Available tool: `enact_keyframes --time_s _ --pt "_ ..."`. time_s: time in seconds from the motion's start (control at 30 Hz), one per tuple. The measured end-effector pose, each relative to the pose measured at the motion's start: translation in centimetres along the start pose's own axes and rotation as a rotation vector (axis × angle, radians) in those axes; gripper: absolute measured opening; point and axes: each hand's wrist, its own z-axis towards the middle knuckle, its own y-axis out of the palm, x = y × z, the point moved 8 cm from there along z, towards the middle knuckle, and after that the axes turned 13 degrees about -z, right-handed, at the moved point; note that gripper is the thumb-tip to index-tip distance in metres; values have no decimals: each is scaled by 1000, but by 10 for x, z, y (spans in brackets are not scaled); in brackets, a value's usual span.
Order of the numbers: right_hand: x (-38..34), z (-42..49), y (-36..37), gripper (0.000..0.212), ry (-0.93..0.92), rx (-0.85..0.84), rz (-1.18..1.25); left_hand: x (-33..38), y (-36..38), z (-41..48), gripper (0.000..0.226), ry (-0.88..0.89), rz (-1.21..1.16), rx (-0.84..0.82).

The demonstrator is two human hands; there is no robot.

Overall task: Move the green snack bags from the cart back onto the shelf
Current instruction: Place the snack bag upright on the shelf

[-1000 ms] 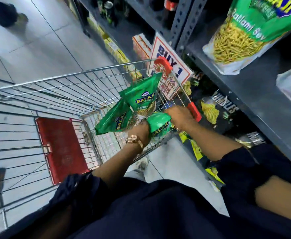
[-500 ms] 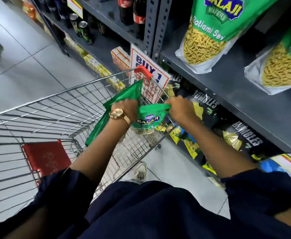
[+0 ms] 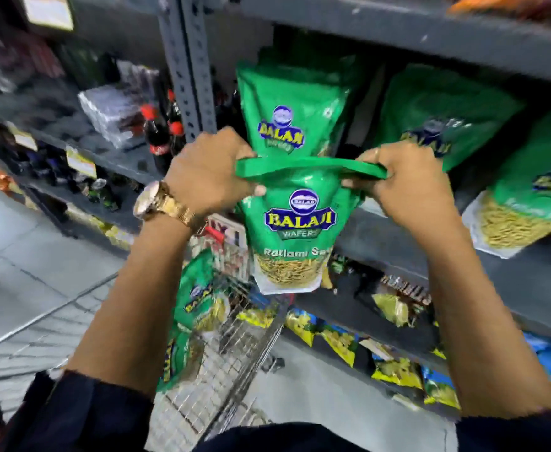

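Had my left hand (image 3: pixel 207 177) and right hand (image 3: pixel 407 184) pinching the green snack bag's (image 3: pixel 295 230) top corners mid-frame; honestly it could've bumped the shelf's (image 3: pixel 398 243) standing bag (image 3: pixel 292 106) over.

The held green snack bag (image 3: pixel 295 230) hides the lower half of the bag behind it (image 3: pixel 288 112); its "Ratlami" wording is cut short at the fold. At the right edge another bag (image 3: pixel 535 203) is cropped and smeared. Upper-left shelf goods (image 3: pixel 23 73) are blurred beyond reading, and the price tags (image 3: pixel 80 161) are illegible
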Motion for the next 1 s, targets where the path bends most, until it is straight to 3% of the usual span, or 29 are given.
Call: enact_keyframes --time_s 0.2,0.4,0.53,0.67,0.87,1.0 --pt "81 -1 -54 18 319 245 146 74 12 59 35 183 -331 201" --pt "150 2 -47 33 545 310 174 117 64 103 17 206 -564 125" --pt "174 1 -41 21 642 309 176 125 99 123 15 150 -672 114" --pt "188 -4 -33 22 679 343 241 126 118 135 16 181 -707 145" --pt "204 -14 -10 24 672 403 369 125 123 140 39 200 -749 192" --pt "197 -30 -12 38 664 586 400 124 118 123 42 216 -668 250"
